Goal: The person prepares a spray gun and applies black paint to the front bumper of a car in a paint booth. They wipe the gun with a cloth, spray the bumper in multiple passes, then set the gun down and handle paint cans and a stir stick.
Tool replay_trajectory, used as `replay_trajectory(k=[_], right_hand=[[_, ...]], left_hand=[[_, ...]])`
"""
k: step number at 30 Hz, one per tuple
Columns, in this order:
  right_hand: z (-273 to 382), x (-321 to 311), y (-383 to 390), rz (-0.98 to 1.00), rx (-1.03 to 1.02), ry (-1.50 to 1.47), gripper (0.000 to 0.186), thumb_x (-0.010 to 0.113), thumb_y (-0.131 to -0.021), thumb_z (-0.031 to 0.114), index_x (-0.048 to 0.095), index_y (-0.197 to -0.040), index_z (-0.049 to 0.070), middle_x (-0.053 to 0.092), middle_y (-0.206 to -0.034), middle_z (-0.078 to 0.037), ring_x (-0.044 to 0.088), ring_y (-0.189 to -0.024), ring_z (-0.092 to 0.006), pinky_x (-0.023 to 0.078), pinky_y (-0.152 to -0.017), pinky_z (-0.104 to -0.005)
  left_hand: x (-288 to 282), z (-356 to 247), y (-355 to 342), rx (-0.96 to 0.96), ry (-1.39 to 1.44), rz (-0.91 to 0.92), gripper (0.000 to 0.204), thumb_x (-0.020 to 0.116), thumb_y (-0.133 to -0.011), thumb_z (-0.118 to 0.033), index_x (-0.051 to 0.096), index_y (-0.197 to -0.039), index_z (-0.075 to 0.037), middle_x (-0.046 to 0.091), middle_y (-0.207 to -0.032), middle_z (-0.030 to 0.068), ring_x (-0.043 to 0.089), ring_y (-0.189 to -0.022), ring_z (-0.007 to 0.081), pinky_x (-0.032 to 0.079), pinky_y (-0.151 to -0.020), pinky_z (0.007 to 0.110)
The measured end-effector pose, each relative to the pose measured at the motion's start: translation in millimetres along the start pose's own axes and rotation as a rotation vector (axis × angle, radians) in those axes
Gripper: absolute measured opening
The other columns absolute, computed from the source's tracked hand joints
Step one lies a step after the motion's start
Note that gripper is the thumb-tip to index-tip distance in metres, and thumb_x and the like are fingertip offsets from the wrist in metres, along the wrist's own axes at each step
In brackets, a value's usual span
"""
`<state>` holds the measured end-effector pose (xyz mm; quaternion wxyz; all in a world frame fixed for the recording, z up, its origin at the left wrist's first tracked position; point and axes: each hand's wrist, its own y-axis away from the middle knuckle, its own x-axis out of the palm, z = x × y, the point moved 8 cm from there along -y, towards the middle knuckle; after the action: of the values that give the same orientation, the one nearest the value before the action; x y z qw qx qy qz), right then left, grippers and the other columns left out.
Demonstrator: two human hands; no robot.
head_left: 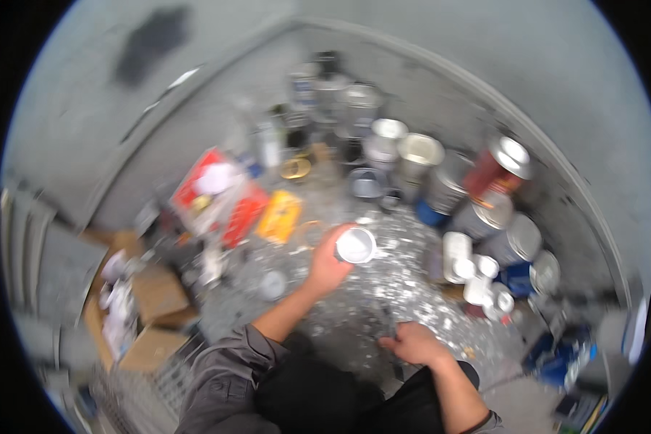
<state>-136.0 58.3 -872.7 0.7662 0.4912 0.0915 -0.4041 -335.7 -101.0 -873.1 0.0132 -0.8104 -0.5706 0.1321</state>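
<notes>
My left hand (328,262) is wrapped round a small cup (356,246) with a pale rim and a whitish inside, held up over the paint-spattered floor (412,275). Closer to my body, my right hand (416,343) is closed, its fingers curled in. A thin dark shape shows by those fingers, but motion blur hides what it is. A yellow box (279,217) lies beyond my left hand, to its left. Beside that is a red box (246,213) with whitish, crumpled stuff on it.
Along the right wall stand several paint cans (421,153), among them a tall red can (500,168). White bottles (477,289) cluster in front of them. At the left lies an open cardboard box (159,293) with crumpled white material. Blue items (568,354) sit at the lower right.
</notes>
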Motion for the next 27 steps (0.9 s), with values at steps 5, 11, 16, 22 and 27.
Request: replay_trajectory(k=[5, 11, 16, 22, 27], right_hand=[[46, 21, -54, 0.09, -0.149, -0.218, 0.044, 0.07, -0.092, 0.044, 0.076, -0.095, 0.001, 0.074, -0.086, -0.021, 0.072, -0.084, -0.0353, 0.054, -0.078, -0.0431], [77, 71, -96, 0.227, -0.251, -0.014, 0.044, 0.071, -0.09, 0.049, 0.079, -0.089, 0.005, 0.074, -0.083, -0.02, 0.072, -0.081, -0.032, 0.054, -0.075, -0.0426], [80, 56, -99, 0.217, -0.261, -0.005, 0.056, 0.065, -0.092, 0.053, 0.074, -0.084, -0.002, 0.07, -0.081, -0.026, 0.069, -0.083, -0.0435, 0.052, -0.074, -0.0511], [23, 3, -68, -0.001, -0.194, -0.148, 0.052, 0.062, -0.095, 0.049, 0.075, -0.093, -0.001, 0.071, -0.093, -0.026, 0.068, -0.092, -0.045, 0.052, -0.082, -0.0502], [-35, -15, -12, -0.124, 0.051, -0.156, 0.052, 0.06, -0.096, 0.049, 0.076, -0.093, 0.0, 0.072, -0.098, -0.025, 0.068, -0.094, -0.046, 0.053, -0.083, -0.0503]], left_hand=[[-210, -93, 120, 0.007, -0.446, -0.416, 0.065, 0.077, -0.075, -0.003, 0.057, -0.137, -0.003, 0.063, -0.132, 0.0161, 0.058, -0.129, 0.031, 0.045, -0.11, 0.041], [-547, -96, 336, -0.398, -0.633, -1.217, 0.084, 0.083, -0.083, -0.019, 0.037, -0.15, 0.003, 0.061, -0.132, 0.0178, 0.061, -0.115, 0.0229, 0.054, -0.089, 0.037], [-415, -22, 325, -0.547, -0.166, -0.919, 0.033, 0.066, -0.099, -0.012, 0.058, -0.128, 0.002, 0.07, -0.094, 0.0036, 0.065, -0.078, 0.0088, 0.053, -0.068, 0.023], [-177, -25, 48, -0.334, -0.09, -0.191, 0.029, 0.068, -0.098, -0.011, 0.064, -0.124, 0.001, 0.072, -0.101, 0.0064, 0.068, -0.084, 0.0111, 0.056, -0.072, 0.025], [-31, 26, -115, -0.15, 0.087, 0.113, 0.036, 0.069, -0.097, -0.005, 0.06, -0.13, 0.002, 0.071, -0.098, 0.0052, 0.067, -0.079, 0.011, 0.056, -0.066, 0.026]])
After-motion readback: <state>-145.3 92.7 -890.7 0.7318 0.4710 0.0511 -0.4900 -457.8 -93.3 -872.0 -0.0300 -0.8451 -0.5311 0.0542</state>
